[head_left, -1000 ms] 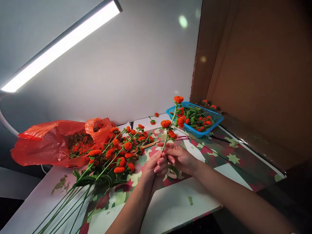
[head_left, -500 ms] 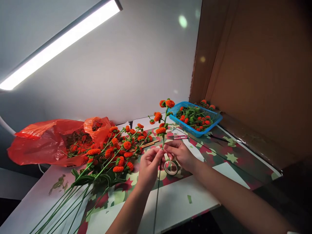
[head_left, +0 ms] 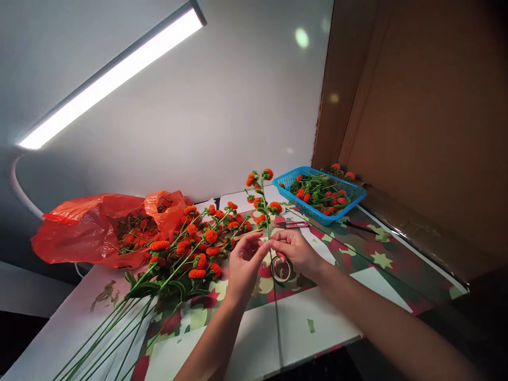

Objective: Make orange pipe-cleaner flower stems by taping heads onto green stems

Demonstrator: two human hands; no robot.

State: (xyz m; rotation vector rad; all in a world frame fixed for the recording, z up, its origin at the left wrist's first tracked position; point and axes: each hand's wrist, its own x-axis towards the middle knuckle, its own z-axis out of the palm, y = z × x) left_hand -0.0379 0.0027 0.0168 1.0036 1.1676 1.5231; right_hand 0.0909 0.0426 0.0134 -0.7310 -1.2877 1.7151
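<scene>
My left hand (head_left: pixel 246 260) pinches the stem of an upright spray of fuzzy orange flowers (head_left: pixel 261 205), just below its lowest blooms. Touching it at the same spot, my right hand (head_left: pixel 296 251) is closed, thumb and fingertips together on the stem. A thin dark stem wire (head_left: pixel 277 317) runs down from between my hands past the table's front. Below the right fingers is a roll of pale tape (head_left: pixel 281 280); whether they grip it or its strip is hard to tell. The exact pinch point is partly hidden by my fingers.
Finished-looking flower stems (head_left: pixel 186 259) lie at left, beside a red plastic bag (head_left: pixel 87 222) holding more flowers. A blue basket (head_left: pixel 337 216) of short flowers stands at back right. Behind my hands lie pink thread snips (head_left: pixel 291 225). A lit lamp (head_left: pixel 115 76) hangs above.
The flower spray has turned about its stem, so its blooms face differently and sit slightly lower. Its lower wire has swung to the right. Both hands stay together on the stem.
</scene>
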